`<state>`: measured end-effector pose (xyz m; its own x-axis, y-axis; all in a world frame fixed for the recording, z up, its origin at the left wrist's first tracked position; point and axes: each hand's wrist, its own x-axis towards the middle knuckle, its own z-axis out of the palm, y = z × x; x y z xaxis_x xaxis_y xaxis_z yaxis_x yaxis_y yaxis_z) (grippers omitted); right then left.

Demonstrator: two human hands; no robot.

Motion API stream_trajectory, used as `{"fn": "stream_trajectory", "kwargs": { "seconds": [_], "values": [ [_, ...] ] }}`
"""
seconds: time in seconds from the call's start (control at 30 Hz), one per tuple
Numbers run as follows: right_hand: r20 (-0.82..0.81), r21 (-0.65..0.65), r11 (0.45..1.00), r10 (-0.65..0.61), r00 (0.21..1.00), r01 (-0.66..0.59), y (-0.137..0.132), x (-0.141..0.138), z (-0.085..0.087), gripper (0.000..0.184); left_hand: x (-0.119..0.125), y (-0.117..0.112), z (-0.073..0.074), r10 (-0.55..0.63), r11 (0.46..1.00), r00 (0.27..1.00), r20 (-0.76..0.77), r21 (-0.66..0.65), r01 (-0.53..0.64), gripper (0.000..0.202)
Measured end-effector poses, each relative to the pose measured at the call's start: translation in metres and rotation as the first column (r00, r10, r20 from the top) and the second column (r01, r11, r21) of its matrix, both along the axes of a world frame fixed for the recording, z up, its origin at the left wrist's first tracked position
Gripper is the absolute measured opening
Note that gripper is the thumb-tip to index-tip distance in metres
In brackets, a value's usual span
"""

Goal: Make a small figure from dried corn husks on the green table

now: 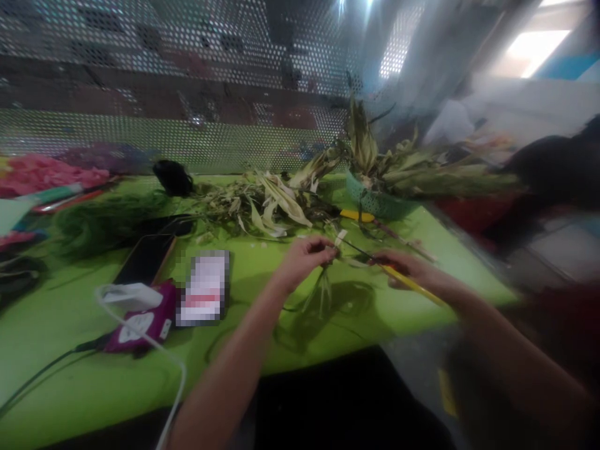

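My left hand is closed in a pinch on a small bundle of pale green corn husk strips, whose split ends hang over the green table. From the right, my right hand grips a slim tool with a yellow handle. Its thin dark shaft points left to the top of the bundle, close to my left fingertips; blur hides whether it touches and what kind of tool it is. Beyond my hands lies a heap of dry corn husks. A yellow-handled object rests at its right end.
A green basket of husks stands at the back right. On the left are a dark phone, a pixelated phone-like item, a purple power strip with a white charger and cables, and green netting. A perforated panel rises behind.
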<state>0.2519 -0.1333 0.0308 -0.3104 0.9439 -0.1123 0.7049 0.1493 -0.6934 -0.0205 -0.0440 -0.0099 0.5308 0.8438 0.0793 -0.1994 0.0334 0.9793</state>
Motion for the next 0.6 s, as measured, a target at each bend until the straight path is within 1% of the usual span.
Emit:
{"fn": "stream_trajectory", "kwargs": {
  "seconds": [0.2,0.37,0.47,0.6],
  "values": [
    [-0.059,-0.05,0.998,0.037,0.998,-0.04,0.005,-0.011,0.002,0.056,0.001,-0.002,0.001,-0.037,0.999,0.999,-0.021,-0.006,0.037,0.015],
    [-0.049,-0.033,0.999,0.007,0.999,-0.009,0.008,-0.015,0.003,0.055,0.0,-0.001,-0.001,-0.059,0.998,0.998,-0.031,0.005,0.059,0.015],
    [-0.053,-0.037,0.999,0.022,0.998,-0.024,0.009,-0.015,0.003,0.052,0.0,-0.001,0.0,-0.061,0.998,0.998,-0.027,0.009,0.061,0.015],
    [-0.043,-0.046,0.999,0.024,0.999,-0.026,0.01,-0.014,0.002,0.051,0.0,0.0,-0.003,-0.059,0.997,0.996,-0.07,0.036,0.062,0.017]
  ]
}}
